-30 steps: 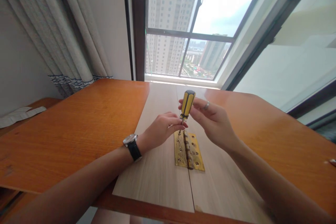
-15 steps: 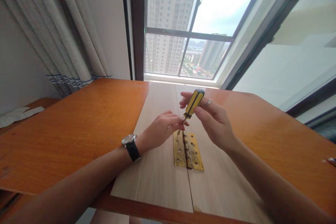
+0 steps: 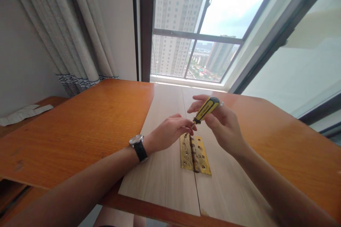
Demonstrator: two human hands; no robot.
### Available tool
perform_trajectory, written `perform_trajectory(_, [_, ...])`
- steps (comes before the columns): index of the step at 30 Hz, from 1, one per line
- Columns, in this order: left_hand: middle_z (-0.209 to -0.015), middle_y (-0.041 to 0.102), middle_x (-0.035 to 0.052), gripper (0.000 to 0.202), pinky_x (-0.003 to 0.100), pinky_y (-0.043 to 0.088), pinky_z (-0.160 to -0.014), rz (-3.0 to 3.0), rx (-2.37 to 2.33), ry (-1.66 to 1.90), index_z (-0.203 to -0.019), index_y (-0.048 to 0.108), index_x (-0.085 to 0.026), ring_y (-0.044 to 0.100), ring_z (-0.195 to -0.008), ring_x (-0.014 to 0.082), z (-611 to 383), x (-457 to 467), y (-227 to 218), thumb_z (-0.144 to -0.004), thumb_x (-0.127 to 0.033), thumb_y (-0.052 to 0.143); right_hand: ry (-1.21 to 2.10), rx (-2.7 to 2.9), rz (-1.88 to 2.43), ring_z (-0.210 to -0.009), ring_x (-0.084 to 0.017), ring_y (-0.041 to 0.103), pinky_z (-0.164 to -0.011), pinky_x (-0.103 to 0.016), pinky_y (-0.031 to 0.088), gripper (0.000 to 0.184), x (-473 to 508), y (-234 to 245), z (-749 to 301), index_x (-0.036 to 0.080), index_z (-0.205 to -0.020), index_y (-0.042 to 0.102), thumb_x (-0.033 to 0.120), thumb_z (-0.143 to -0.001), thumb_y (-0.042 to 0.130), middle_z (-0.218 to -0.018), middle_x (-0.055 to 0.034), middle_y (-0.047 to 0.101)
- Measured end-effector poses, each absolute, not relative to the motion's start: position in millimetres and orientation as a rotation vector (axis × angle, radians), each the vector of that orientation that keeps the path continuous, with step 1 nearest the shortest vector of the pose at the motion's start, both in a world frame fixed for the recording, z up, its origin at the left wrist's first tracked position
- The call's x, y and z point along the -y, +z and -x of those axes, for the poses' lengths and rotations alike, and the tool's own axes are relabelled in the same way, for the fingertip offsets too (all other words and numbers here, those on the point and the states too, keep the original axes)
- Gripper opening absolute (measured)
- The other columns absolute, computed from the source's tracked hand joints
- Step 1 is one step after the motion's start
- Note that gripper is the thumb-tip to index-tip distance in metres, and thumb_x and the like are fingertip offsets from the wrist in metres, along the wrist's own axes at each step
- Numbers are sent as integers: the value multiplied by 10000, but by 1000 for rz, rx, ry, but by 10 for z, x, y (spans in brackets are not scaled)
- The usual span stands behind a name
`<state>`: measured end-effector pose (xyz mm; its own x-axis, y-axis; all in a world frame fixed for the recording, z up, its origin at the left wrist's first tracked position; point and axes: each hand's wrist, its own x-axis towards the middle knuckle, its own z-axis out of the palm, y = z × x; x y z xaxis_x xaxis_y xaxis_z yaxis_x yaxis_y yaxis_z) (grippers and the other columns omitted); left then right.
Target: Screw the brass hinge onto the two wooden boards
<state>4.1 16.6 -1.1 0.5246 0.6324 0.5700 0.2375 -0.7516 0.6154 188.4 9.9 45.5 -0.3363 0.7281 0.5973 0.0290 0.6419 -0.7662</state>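
A brass hinge (image 3: 195, 154) lies flat across the seam between two pale wood boards (image 3: 165, 170). My right hand (image 3: 222, 124) grips a yellow and black screwdriver (image 3: 206, 109) by its handle, tilted up to the right, with its tip down near the hinge's top left corner. My left hand (image 3: 170, 133), with a black wristwatch on the wrist, pinches its fingertips together at the screwdriver's tip, just above the hinge. What the fingertips pinch is too small to make out.
The boards rest on an orange-brown wooden table (image 3: 80, 127). A large window (image 3: 197, 53) stands behind the table, with curtains (image 3: 71, 32) at the left. A white folded sheet (image 3: 23, 113) lies on a lower surface at the far left.
The screwdriver's handle has tipped from nearly upright over to the right. My left fingertips have stayed pinched at its tip. The view has shifted slightly.
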Motion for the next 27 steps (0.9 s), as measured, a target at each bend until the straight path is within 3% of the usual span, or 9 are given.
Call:
perform_trajectory(3, [-931, 738, 57, 176, 311, 536, -952, -2262, -734, 1096, -974, 701, -143, 685, -935, 159, -41, -167, -9, -1020, -154, 531, 800, 1813, 654, -966, -198, 681, -779, -337, 578, 294, -95, 451, -1896, 276, -1260, 682, 344, -980, 624, -1064, -48, 733])
perform_trajectory(6, [-954, 730, 65, 196, 310, 535, -955, -2260, -743, 1070, -1029, 701, -139, 683, -952, 159, -37, -172, -23, -1035, -168, 507, 747, 1766, 685, -920, -196, 696, -824, -352, 578, 131, -113, 452, -1867, 242, -1008, 716, 268, -884, 748, -949, -29, 733])
perform_trajectory(9, [-942, 719, 69, 218, 292, 529, -946, -2274, -706, 1067, -1006, 712, -133, 672, -962, 160, -35, -174, -32, -1040, -170, 500, 709, 1683, 653, -762, -150, 642, -729, -286, 553, 316, -133, 462, -1824, 229, -825, 633, 224, -682, 915, -797, 25, 656])
perform_trajectory(12, [-932, 706, 61, 237, 273, 523, -935, -2262, -698, 1062, -930, 715, -137, 667, -945, 152, -37, -168, -23, -1037, -167, 506, 670, 1655, 645, -680, -128, 567, -624, -251, 507, 438, -129, 474, -1811, 233, -805, 600, 244, -577, 974, -757, 44, 602])
perform_trajectory(16, [-929, 699, 57, 233, 268, 521, -917, -2256, -713, 1049, -912, 712, -138, 658, -933, 150, -39, -162, -7, -1031, -151, 512, 722, 1770, 619, -820, -182, 638, -728, -312, 559, 361, -83, 469, -1865, 248, -1092, 679, 400, -801, 830, -884, -14, 663])
perform_trajectory(19, [-924, 702, 56, 240, 279, 519, -921, -2254, -715, 1047, -909, 705, -141, 651, -946, 154, -40, -172, -14, -1034, -146, 500, 757, 1837, 609, -956, -219, 675, -828, -368, 579, 320, -49, 459, -1906, 260, -1235, 682, 408, -953, 652, -1009, -63, 711])
perform_trajectory(22, [-929, 704, 66, 257, 293, 516, -930, -2262, -699, 1059, -902, 698, -136, 644, -968, 165, -37, -177, -22, -1043, -166, 486, 702, 1833, 670, -919, -219, 701, -863, -398, 578, 195, -49, 454, -1896, 251, -1103, 725, 345, -939, 683, -951, -56, 738])
perform_trajectory(24, [-930, 705, 73, 273, 295, 519, -934, -2272, -682, 1056, -922, 701, -132, 646, -973, 167, -34, -168, -20, -1052, -174, 465, 654, 1777, 693, -836, -204, 702, -817, -380, 584, 158, -65, 454, -1866, 238, -940, 717, 336, -844, 796, -860, -31, 724])
perform_trajectory(27, [-970, 707, 78, 238, 290, 528, -934, -2303, -648, 1005, -1021, 707, -135, 663, -957, 159, -28, -147, -9, -1051, -187, 477, 622, 1653, 686, -684, -163, 631, -662, -317, 564, 355, -90, 458, -1820, 232, -751, 623, 322, -638, 947, -719, 22, 630])
